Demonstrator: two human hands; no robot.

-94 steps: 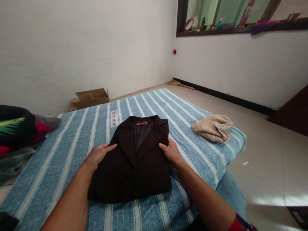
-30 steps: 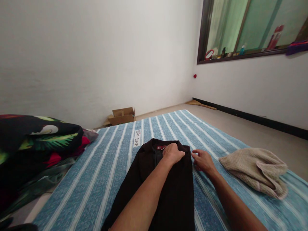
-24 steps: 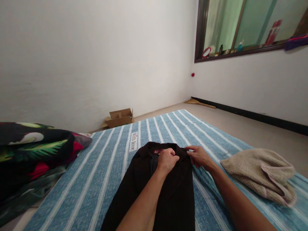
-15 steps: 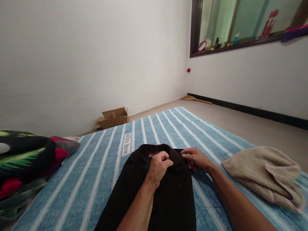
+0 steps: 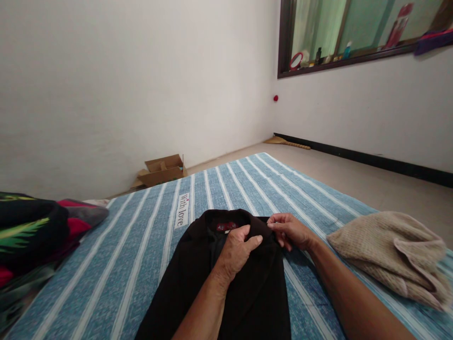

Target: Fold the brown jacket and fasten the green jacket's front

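A folded dark brown jacket with a red label at its collar lies on a blue and white striped mattress. My left hand rests on the jacket's right lapel near the collar, fingers curled and pinching the cloth. Just to its right, my right hand grips the collar's right edge between thumb and fingers.
A beige knitted cloth lies on the mattress at the right. A heap of dark, leaf-patterned clothes sits at the left edge. An open cardboard box and a broom lie by the walls. A window ledge holds small bottles.
Both hands moved from the jacket's sides up to its collar. The left hand closed on the lapel and the right hand took the collar edge. The head tilted up slightly.
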